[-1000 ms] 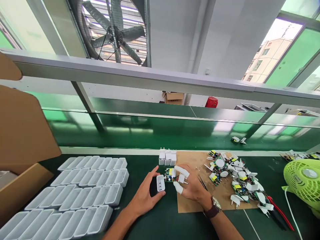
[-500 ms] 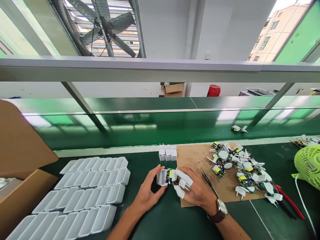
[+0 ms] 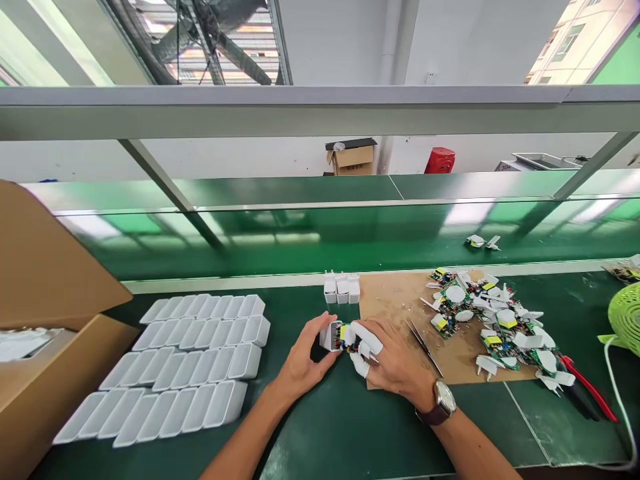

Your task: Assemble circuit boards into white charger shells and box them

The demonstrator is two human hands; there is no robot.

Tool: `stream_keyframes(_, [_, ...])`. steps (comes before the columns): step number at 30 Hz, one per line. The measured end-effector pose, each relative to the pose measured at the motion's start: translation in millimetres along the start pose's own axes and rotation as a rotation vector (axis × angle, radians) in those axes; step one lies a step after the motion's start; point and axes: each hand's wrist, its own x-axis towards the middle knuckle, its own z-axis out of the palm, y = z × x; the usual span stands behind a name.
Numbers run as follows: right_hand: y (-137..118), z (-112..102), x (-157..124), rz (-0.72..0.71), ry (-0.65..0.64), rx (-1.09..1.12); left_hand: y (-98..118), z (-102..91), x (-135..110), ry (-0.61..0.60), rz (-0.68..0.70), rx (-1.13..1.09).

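My left hand point(image 3: 304, 360) grips a white charger shell point(image 3: 329, 335) on the green mat, fingers curled round it. My right hand point(image 3: 391, 357), with white finger cots on two fingertips and a watch on the wrist, pinches a small green circuit board with a plug cap point(image 3: 345, 335) and holds it at the shell's open end. The board sits partly inside the shell.
Rows of white shells point(image 3: 190, 370) lie to the left beside a cardboard box point(image 3: 45, 313). Three finished chargers point(image 3: 341, 288) stand behind my hands. A cardboard sheet point(image 3: 395, 307) carries tweezers point(image 3: 423, 337) and a pile of boards and plug caps point(image 3: 493, 323). Red-handled pliers point(image 3: 585, 387) and a green fan point(image 3: 627, 317) are at right.
My hands came together: the shell was turned on its side and the circuit board moved from beside it into its open end. The camera tilted down slightly.
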Motion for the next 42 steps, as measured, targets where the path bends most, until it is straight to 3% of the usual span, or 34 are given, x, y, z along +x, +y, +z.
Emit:
stream_keyframes(9, [0.5, 0.3, -1.5, 0.003, -0.087, -0.017, -0.4, 1.0, 0.2, -0.002, 0.07, 0.01])
stream_keyframes(19, [-0.8, -0.2, -1.0, 0.016, -0.082, -0.041, 3.7, -1.5, 1.7, -0.029, 0.07, 0.047])
stream_keyframes(34, [-0.1, 2.5, -2.6, 0.045, -0.108, -0.019, 5.0, -0.9, 1.3, -0.032, 0.007, 0.068])
stream_keyframes(42, [-2.8, 3.9, -0.3, 0.028, -0.055, -0.035, 2.9, 2.6, 1.2, -0.018, -0.022, 0.01])
